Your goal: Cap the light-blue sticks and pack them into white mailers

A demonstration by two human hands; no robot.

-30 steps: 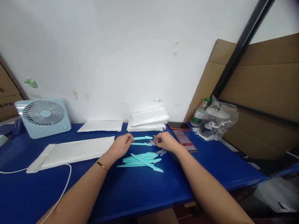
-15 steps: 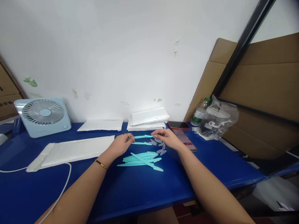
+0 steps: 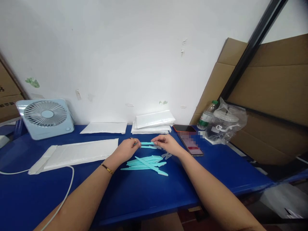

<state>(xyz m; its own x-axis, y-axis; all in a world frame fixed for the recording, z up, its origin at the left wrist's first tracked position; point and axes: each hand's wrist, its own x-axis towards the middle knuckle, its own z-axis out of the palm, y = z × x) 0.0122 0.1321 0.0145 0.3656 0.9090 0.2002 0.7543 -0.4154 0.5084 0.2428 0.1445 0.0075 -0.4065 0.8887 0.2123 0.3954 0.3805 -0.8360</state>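
- A pale blue desk fan (image 3: 45,118) with a round ribbed grille stands at the back left corner of the blue worktop (image 3: 144,195); a white cable (image 3: 64,192) loops off the front left edge.
- A flat white padded mailer (image 3: 77,153) lies left of centre, a second white mailer (image 3: 104,127) behind it along the back edge.
- The left hand (image 3: 126,149) (a ring on one finger, a thin bracelet at the wrist) pinches the left end of a slim turquoise plastic stick (image 3: 147,143) between thumb and fingers, held just above the worktop near its middle.
- The right hand (image 3: 168,144) pinches the stick's other end; a small clear cap seems to sit there, though it is too small to be sure.
- A loose pile of turquoise sticks (image 3: 145,163), smooth, narrow and tapered with pale tips, lies criss-crossed just in front of both hands; a few clear caps (image 3: 166,156) lie beside the right hand.
- A stack of white mailers (image 3: 154,122) sits at the back edge behind the hands.
- A phone (image 3: 191,145) lies just right of the right hand, then a water bottle (image 3: 205,118) and a crinkled clear bag (image 3: 225,123), with brown cardboard (image 3: 269,86) leaning behind.
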